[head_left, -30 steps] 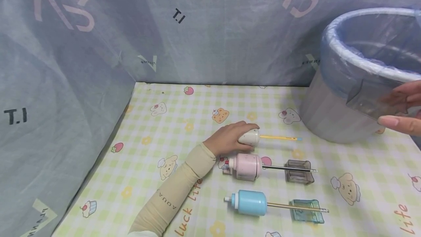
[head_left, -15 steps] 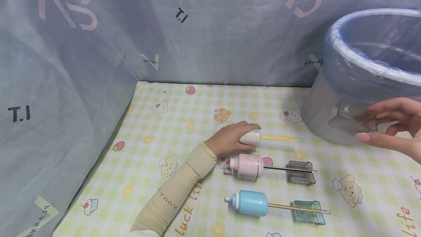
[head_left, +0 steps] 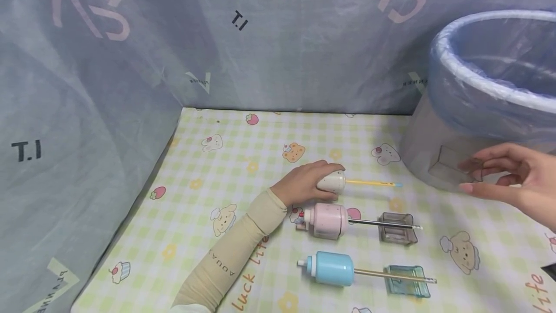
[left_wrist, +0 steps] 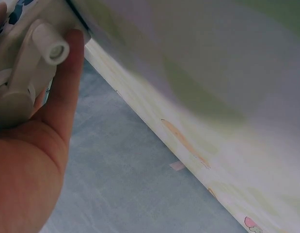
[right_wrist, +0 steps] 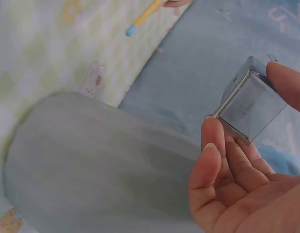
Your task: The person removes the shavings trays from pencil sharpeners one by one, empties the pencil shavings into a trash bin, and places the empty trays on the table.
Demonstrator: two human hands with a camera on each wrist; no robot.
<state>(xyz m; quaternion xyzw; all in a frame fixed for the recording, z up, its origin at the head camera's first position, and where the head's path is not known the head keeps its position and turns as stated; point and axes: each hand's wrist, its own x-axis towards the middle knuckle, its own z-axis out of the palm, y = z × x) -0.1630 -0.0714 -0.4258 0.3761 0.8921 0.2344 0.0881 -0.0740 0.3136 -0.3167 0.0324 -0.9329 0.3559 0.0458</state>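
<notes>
My left hand [head_left: 306,182] grips a white crank pencil sharpener [head_left: 332,182] lying on the table; a yellow pencil [head_left: 373,183] sticks out of its right end. In the left wrist view, the sharpener's crank handle [left_wrist: 50,43] shows beside my fingers. Before the bin, my right hand [head_left: 527,175] pinches a clear greyish box, apparently a shavings drawer [head_left: 449,165], between thumb and fingers. The right wrist view shows this drawer [right_wrist: 251,104] tilted, its inside hard to make out.
A pink sharpener [head_left: 327,220] with a black pencil [head_left: 362,221] and a blue sharpener [head_left: 333,268] with a gold pencil [head_left: 371,272] lie nearer. Grey [head_left: 397,236] and teal drawers [head_left: 408,289] sit under those pencils. A lined bin [head_left: 425,144] stands back right, against grey cloth walls.
My right hand has come leftward and down with the clear drawer, from the bin's right side to low before its wall. The left hand stays on the white sharpener.
</notes>
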